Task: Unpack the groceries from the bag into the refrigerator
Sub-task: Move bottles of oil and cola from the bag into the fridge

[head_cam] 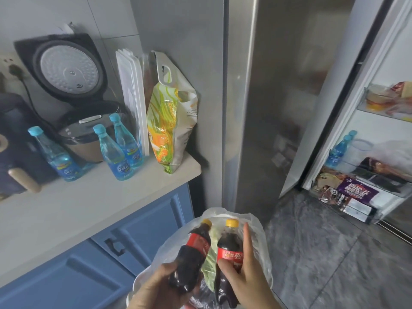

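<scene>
Now both cola bottles are out above the clear plastic bag [256, 221]: left hand [156, 284] grips one dark yellow-capped cola bottle [191, 253], right hand [247, 273] pinches the other [229, 257]; next they likely go right of the bag, onto the open refrigerator's door shelves [365, 152].

The pale countertop [89, 197] sits above blue cabinets [133, 237]. On it stand three blue-capped water bottles [113, 150], an open rice cooker [80, 139], a dark appliance [15, 139], upright white trays [132, 99] and a printed bag [171, 121] against the refrigerator [267, 97].
</scene>
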### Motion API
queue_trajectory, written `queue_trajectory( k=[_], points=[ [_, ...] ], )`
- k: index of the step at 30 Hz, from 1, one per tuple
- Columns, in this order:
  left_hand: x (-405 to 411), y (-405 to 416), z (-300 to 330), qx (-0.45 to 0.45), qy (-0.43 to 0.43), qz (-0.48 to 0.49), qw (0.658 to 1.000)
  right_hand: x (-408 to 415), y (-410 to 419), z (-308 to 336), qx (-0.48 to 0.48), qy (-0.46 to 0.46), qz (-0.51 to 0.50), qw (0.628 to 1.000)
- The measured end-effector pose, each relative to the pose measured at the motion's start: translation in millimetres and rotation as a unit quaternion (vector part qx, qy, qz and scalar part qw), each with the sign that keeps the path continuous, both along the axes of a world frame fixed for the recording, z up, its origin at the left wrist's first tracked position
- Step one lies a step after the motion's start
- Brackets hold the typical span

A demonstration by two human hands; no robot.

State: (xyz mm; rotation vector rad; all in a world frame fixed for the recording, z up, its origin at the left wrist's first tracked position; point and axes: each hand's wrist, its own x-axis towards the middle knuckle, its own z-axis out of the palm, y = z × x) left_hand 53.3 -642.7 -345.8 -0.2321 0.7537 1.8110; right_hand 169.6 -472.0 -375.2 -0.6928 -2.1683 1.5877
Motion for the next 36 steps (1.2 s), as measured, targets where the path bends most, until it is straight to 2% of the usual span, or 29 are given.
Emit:
queue_trajectory(
  k=[3, 5, 7, 9, 10, 13, 17, 20, 22, 25, 28, 32, 36],
  points=[
    [16, 9, 17, 0.049, 0.119, -0.073, 0.989, 5, -2, 12, -0.014, 0.014, 0.015, 1.000],
    [26, 14, 27, 0.099, 0.188, -0.060, 0.975, 11, -1, 18, -0.017, 0.018, 0.014, 1.000],
    [29, 11, 37, 0.106, 0.319, -0.040, 0.941, 17, 1, 24, -0.024, 0.027, 0.009, 0.999],
    [28, 10, 45, 0.014, 0.493, -0.052, 0.869, 21, 2, 32, -0.018, 0.044, -0.001, 0.999],
    [29, 12, 51, -0.032, 0.553, -0.054, 0.831, 22, 3, 37, -0.013, 0.048, -0.008, 0.999],
    [45, 27, 73, -0.164, 0.668, 0.023, 0.725, 29, 8, 56, 0.026, 0.083, -0.032, 0.996],
    [68, 64, 103, -0.176, 0.764, 0.022, 0.620, 47, 24, 101, 0.011, 0.096, -0.015, 0.995],
    [84, 97, 128, -0.175, 0.808, 0.027, 0.562, 74, 46, 135, 0.067, 0.066, -0.032, 0.995],
    [102, 123, 151, -0.160, 0.821, 0.037, 0.547, 95, 69, 159, 0.133, 0.059, -0.057, 0.988],
    [131, 164, 186, -0.135, 0.813, 0.082, 0.560, 125, 109, 200, 0.242, 0.072, -0.102, 0.962],
    [157, 212, 217, -0.108, 0.826, 0.121, 0.539, 155, 153, 238, 0.315, 0.080, -0.124, 0.938],
    [179, 272, 251, -0.070, 0.831, 0.120, 0.539, 179, 209, 276, 0.371, 0.079, -0.162, 0.911],
    [187, 333, 275, -0.061, 0.841, 0.127, 0.523, 186, 265, 297, 0.383, 0.084, -0.194, 0.899]
  ],
)
